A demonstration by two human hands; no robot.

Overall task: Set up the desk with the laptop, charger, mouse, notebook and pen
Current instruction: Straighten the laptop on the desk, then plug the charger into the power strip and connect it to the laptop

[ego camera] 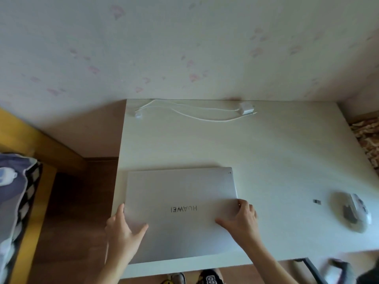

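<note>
A closed silver laptop (180,214) lies flat at the near left of the white desk (266,150), its logo upside down to me. My left hand (123,232) grips its left edge, thumb on the lid. My right hand (240,218) grips its right edge, thumb on the lid and fingers curled over the side. A white charger brick (245,108) with its white cable (194,113) lies along the far edge by the wall. At the right of the desk rests a grey and white mouse (355,210). A small dark USB dongle (317,201) lies left of the mouse. No notebook or pen is in view.
The desk's far edge meets a wall with pink-patterned wallpaper (184,48). Brown floor (71,212) and a yellow wooden frame (30,144) with patterned bedding (14,191) lie to the left. A dark desk leg (313,267) shows below the front edge.
</note>
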